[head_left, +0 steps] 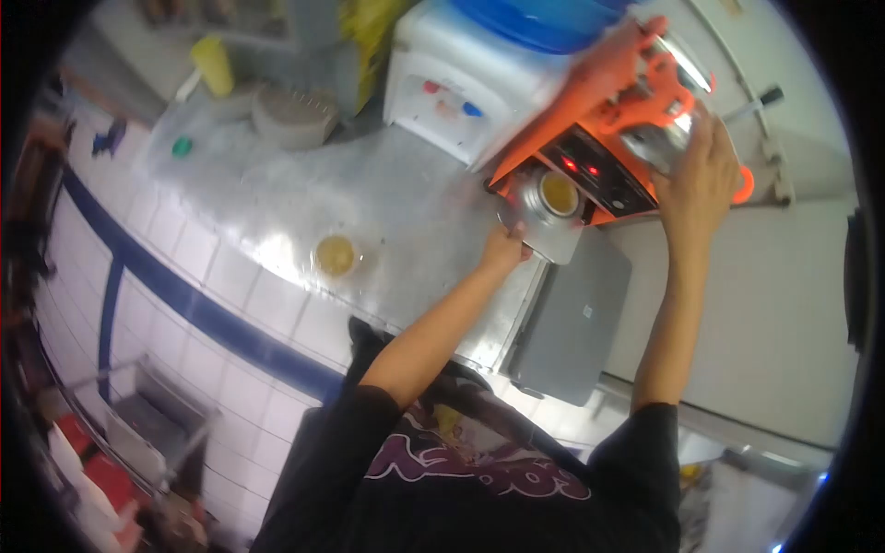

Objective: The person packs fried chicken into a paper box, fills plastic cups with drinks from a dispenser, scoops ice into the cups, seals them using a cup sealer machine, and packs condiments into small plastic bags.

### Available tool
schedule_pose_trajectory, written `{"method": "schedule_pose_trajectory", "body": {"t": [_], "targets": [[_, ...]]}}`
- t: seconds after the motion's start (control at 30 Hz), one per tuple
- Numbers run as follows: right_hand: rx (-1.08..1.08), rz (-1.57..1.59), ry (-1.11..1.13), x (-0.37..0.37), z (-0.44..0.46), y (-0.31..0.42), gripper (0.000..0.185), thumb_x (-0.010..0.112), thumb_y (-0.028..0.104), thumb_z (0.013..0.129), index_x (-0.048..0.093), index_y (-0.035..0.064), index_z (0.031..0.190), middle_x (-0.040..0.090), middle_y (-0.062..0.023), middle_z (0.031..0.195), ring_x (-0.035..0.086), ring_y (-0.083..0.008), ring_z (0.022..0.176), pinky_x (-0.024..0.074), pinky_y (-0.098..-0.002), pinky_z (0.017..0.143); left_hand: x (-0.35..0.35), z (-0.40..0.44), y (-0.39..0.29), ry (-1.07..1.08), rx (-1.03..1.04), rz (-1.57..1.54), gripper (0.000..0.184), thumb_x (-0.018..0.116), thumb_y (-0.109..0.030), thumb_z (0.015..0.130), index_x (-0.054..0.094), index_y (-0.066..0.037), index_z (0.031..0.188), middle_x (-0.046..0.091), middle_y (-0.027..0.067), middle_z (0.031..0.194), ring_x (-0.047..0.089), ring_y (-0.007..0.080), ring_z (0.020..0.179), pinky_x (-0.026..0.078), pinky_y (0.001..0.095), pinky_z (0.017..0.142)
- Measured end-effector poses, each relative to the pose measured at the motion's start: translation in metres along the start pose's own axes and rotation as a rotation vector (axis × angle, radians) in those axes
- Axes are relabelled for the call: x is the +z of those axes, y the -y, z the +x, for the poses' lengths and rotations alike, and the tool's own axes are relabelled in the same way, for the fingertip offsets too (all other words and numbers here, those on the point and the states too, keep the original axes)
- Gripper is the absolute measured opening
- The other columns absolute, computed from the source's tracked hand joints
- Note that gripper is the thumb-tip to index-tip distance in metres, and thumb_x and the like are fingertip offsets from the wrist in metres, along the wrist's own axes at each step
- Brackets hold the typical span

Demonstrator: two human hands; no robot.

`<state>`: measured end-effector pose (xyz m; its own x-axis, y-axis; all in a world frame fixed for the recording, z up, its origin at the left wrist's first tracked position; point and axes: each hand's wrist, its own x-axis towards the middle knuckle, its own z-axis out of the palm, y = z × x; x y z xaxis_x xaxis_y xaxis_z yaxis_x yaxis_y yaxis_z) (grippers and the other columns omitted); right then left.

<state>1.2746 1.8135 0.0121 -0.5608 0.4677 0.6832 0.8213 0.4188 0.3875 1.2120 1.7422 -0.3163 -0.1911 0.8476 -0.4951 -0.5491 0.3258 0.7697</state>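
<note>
My left hand (507,247) is closed on the edge of a metal tray (557,241) that sticks out of an orange machine (530,152). A cup with yellow contents (559,194) sits in the round holder of that tray. Higher up, my right hand (701,180) grips the machine's upper metal part (656,143); what lies under its palm is hidden. Two red lights glow on the black control panel (597,172). Another round container with yellowish contents (336,255) stands on the metal counter (277,198).
A white water dispenser (442,101) with a blue bottle (544,18) stands beside the machine. Farther left are a grey-beige box (293,115), a yellow-green cup (213,66) and a green cap (182,147). A grey case (581,318) is at the counter's right end.
</note>
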Motion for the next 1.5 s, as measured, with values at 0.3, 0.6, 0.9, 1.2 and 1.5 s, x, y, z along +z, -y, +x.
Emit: {"method": "schedule_pose_trajectory", "body": {"t": [0.3, 0.6, 0.9, 1.2, 1.5], "targets": [[0.042, 0.008, -0.061, 0.009, -0.003, -0.015, 0.089, 0.075, -0.006, 0.063, 0.049, 0.0197, 0.143, 0.052, -0.0139, 0.137, 0.049, -0.0351, 0.129, 0.0379, -0.0523, 0.108, 0.042, 0.063, -0.049, 0.166, -0.117, -0.216, 0.031, 0.055, -0.028, 0.104, 0.052, -0.004, 0.124, 0.065, 0.0108, 0.109, 0.067, 0.0189, 0.088, 0.06, 0.0339, 0.08], [0.05, 0.019, -0.112, 0.012, -0.004, -0.017, 0.061, 0.059, -0.001, 0.081, 0.055, 0.0187, 0.138, 0.056, -0.0151, 0.131, 0.055, -0.0355, 0.119, 0.0392, -0.0525, 0.103, 0.054, 0.065, -0.041, 0.147, -0.046, -0.294, 0.032, 0.065, -0.008, 0.097, 0.05, -0.007, 0.125, 0.064, 0.0078, 0.11, 0.067, 0.0189, 0.092, 0.059, 0.0328, 0.082], [0.076, 0.043, -0.162, 0.01, -0.004, -0.018, 0.055, 0.06, 0.004, 0.082, 0.059, 0.0177, 0.135, 0.057, -0.0162, 0.13, 0.055, -0.0358, 0.121, 0.0384, -0.0524, 0.105, 0.054, 0.074, -0.035, 0.099, -0.025, -0.246, 0.033, 0.069, -0.014, 0.096, 0.051, -0.003, 0.121, 0.064, 0.0107, 0.108, 0.068, 0.0214, 0.094, 0.06, 0.0354, 0.084], [0.087, 0.062, -0.134, 0.014, -0.009, -0.022, 0.062, 0.062, 0.007, 0.081, 0.052, 0.0165, 0.142, 0.054, -0.0188, 0.139, 0.052, -0.0384, 0.128, 0.0331, -0.0549, 0.114, 0.024, -0.056, -0.178, -0.372, 1.032, 0.776, 0.022, 0.069, -0.021, 0.094, 0.068, 0.001, 0.096, 0.07, 0.013, 0.08, 0.067, 0.0207, 0.076, 0.052, 0.0353, 0.07], [0.191, 0.498, 0.058, 0.028, -0.032, -0.021, 0.06, 0.059, 0.004, 0.08, 0.053, 0.0066, 0.14, 0.04, -0.0236, 0.153, 0.034, -0.042, 0.144, 0.0241, -0.0554, 0.119, 0.184, -0.094, -0.386, 0.361, 1.303, 2.155, 0.04, 0.068, -0.044, 0.082, 0.072, -0.016, 0.11, 0.072, 0.0094, 0.104, 0.065, 0.0331, 0.105, 0.043, 0.0588, 0.097]]}}
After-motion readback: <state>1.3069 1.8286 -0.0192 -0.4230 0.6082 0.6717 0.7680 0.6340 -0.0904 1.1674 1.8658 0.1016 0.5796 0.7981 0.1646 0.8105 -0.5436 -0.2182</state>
